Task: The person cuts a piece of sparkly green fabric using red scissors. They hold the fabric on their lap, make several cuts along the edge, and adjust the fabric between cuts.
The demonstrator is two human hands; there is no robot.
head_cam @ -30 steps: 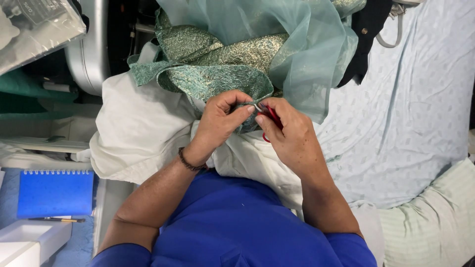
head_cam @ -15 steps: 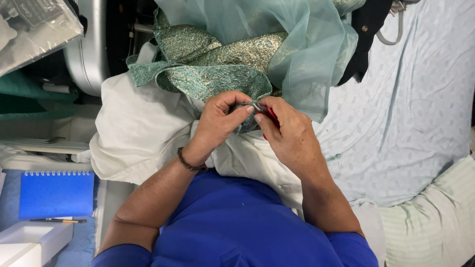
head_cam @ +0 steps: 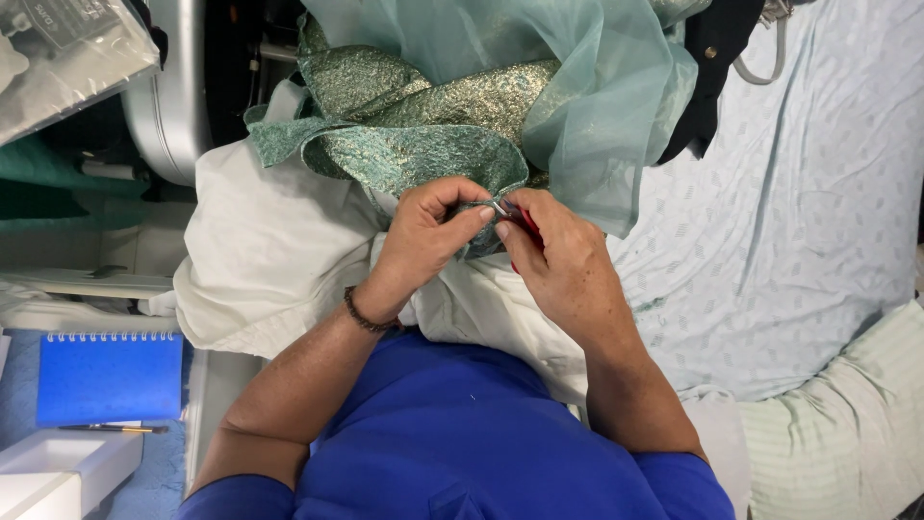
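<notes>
While both hands meet at the middle of the picture, the left hand (head_cam: 428, 231) pinches a fold of green brocade cloth (head_cam: 404, 154) between thumb and fingers, and the right hand (head_cam: 558, 260) closes around a small tool (head_cam: 515, 220) with a red handle and a thin metal tip. The tip touches the cloth right at the left fingertips, so the two hands sit together, knuckles almost in contact. Most of the tool is hidden inside the right fist, so its kind cannot be told.

The brocade is stiff and crinkled, with a dull golden glitter, and it lies in thick curved folds. A sheer pale green veil (head_cam: 597, 96) drapes over it, soft and see-through. Beneath both lies a smooth white cloth (head_cam: 260, 250), rumpled into broad folds. A beaded bracelet (head_cam: 364, 316) circles the left wrist. To the left, well apart, rests a blue spiral notebook (head_cam: 108, 377) with a pen (head_cam: 111, 429) just beside it.
</notes>
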